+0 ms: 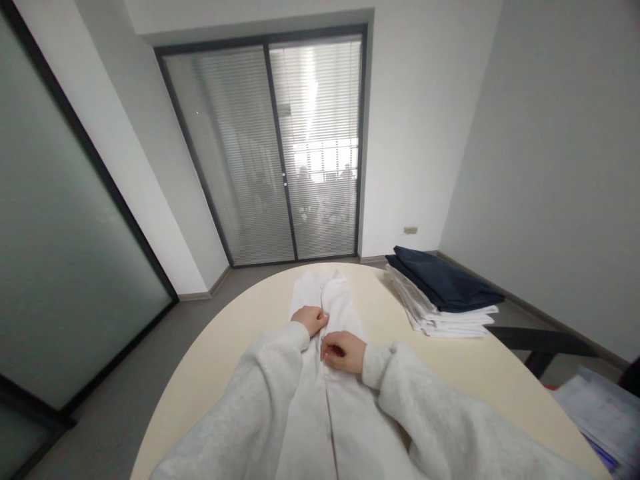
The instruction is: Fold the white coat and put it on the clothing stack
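Observation:
A long white cloth garment (340,303) lies lengthwise down the middle of the round table (240,320), with a lengthwise seam or opening along its centre. What kind of garment it is does not show. My left hand (311,320) rests on its farther part, fingers curled together at the centre line. Closer to me and to the right, my right hand (344,352) pinches the cloth by the centre line, thumb and fingers drawn together. Loose grey sleeves cover both arms, and the right one hides part of the garment.
On the table's right side, a dark navy folded cloth (440,280) tops a stack of folded white cloths (445,323). Beyond the right edge are a black bar (545,340) and papers or plastic packets (600,407). Glass doors with blinds (265,160) stand behind.

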Demonstrator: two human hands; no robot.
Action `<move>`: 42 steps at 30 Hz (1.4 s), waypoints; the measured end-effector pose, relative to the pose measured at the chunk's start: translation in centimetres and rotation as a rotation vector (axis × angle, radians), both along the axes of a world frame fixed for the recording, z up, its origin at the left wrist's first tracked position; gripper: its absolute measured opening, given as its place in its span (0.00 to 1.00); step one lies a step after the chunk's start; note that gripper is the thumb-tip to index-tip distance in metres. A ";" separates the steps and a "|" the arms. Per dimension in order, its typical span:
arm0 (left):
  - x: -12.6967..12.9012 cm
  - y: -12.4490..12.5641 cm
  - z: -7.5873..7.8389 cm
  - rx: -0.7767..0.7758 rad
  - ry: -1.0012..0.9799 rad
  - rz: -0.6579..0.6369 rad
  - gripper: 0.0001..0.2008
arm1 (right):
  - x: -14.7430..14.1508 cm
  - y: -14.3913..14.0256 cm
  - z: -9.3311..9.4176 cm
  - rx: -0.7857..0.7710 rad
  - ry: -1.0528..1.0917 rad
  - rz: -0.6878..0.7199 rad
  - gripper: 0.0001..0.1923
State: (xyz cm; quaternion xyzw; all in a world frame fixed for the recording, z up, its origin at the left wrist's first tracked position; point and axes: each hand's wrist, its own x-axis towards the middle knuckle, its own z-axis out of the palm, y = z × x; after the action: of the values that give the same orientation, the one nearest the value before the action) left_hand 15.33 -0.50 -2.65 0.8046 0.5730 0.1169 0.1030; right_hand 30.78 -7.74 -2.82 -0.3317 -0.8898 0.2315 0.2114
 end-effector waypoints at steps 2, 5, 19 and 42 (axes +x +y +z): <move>0.2 -0.2 0.2 0.098 0.004 0.042 0.14 | 0.5 1.3 0.7 -0.057 0.052 -0.087 0.06; 0.4 -0.2 0.4 0.259 -0.053 -0.041 0.13 | 1.5 3.9 1.2 0.132 0.069 -0.315 0.09; -0.1 -0.3 0.4 0.059 0.168 -0.374 0.25 | 3.4 7.6 0.2 0.244 -0.375 -0.505 0.17; 0.2 -0.5 -0.5 0.151 0.137 -0.301 0.21 | 2.0 14.3 -2.5 0.210 -0.460 -0.690 0.25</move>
State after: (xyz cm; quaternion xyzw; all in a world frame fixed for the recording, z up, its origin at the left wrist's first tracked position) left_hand 15.56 -1.04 -3.18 0.8928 0.4414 0.0877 0.0192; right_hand 32.80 6.52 -5.32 -0.6294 -0.7695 -0.0248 0.1052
